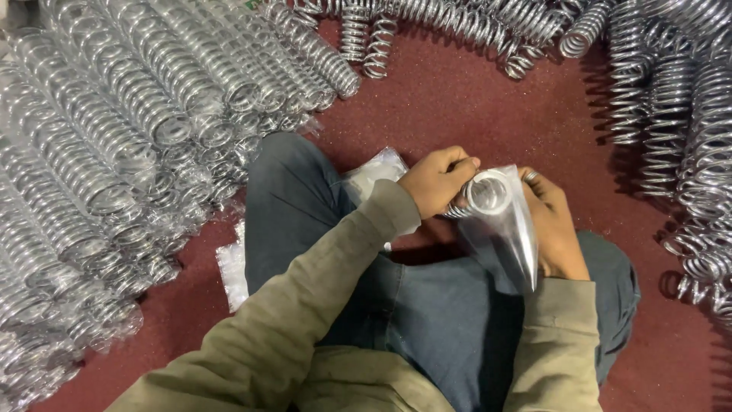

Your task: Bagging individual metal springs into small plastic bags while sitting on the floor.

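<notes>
Left hand (436, 180) was clamped on a metal spring (479, 197), its end in the mouth of a clear plastic bag (509, 233). Right hand (555, 227) gripped the bag's side, above the lap. Bagged springs (99, 175) lay on the red floor (457, 99).

Two hands are seen: the left hand (436, 181) and the right hand (555, 227). One spring (479, 197) and one clear bag (505, 229) are held. Springs too many to count are piled at nine o'clock (99, 175) and two o'clock (671, 114).
</notes>
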